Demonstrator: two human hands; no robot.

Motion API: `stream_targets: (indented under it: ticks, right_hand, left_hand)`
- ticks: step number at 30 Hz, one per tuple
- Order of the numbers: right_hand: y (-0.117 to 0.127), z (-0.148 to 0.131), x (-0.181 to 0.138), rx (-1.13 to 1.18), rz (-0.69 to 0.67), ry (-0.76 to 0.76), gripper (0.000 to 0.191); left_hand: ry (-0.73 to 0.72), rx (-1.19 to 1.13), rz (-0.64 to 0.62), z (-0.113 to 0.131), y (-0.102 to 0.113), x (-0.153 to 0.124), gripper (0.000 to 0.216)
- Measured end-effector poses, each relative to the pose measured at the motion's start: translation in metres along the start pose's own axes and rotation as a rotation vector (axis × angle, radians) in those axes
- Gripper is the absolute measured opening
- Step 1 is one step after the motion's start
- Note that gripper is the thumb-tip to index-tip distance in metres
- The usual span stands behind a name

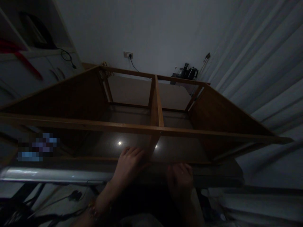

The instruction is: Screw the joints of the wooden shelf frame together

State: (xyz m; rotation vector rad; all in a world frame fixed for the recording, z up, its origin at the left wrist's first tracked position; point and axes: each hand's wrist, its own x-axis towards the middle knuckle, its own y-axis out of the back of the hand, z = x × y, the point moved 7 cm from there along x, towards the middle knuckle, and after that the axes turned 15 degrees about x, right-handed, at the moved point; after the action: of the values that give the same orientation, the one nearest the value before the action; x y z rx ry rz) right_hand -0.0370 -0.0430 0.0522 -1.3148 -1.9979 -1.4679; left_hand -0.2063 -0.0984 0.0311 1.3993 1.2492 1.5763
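A brown wooden frame [132, 127] with solid side panels and a central divider [156, 104] stands on a grey table. My left hand [129, 162] is at the frame's lower front rail, left of the divider's foot. Its fingers bend over the rail, and the thumb points toward the divider. Their tips are hidden. My right hand [181, 178] is closed at the table's front edge, just in front of the lower rail and right of the divider. Whatever lies inside its curled fingers is hidden in the dark.
The table's front edge [59, 174] runs below the frame. A pixelated patch covers something at the left end. Behind are a wall socket [128, 55] with a plugged cord and a black kettle [193, 73]. A pale curtain [267, 63] hangs at right; cabinets [30, 67] stand left.
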Motion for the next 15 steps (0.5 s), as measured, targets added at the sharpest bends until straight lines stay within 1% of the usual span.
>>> stream_targets:
  ticks: [3,5,6,9,11,13,15]
  right_hand:
    - [-0.006,0.018,0.015,-0.059,-0.051,-0.12,0.03]
    - [-0.006,0.028,0.024,-0.032,-0.03,-0.204,0.031]
    - [-0.007,0.032,0.029,0.018,-0.005,-0.241,0.032]
    - [-0.014,0.043,0.044,0.299,0.078,-0.372,0.036]
    - [-0.027,0.051,0.052,0.547,0.129,-0.51,0.039]
    - [-0.043,0.057,0.054,0.745,0.172,-0.657,0.042]
    - [-0.057,0.058,0.054,0.866,0.206,-0.725,0.044]
  left_hand:
    - [-0.036,0.006,-0.027,0.001,-0.001,0.005,0.021]
    - [-0.057,0.002,-0.02,0.002,0.001,0.007,0.019]
    - [-0.064,-0.007,-0.013,0.002,0.001,0.006,0.018]
    - [-0.074,-0.031,-0.007,0.003,0.0,0.005,0.016]
    - [-0.073,-0.03,-0.002,0.003,-0.002,0.004,0.016]
    - [-0.069,-0.028,0.008,0.003,-0.003,0.004,0.016]
    - [-0.055,-0.04,0.003,0.001,-0.004,0.004,0.019]
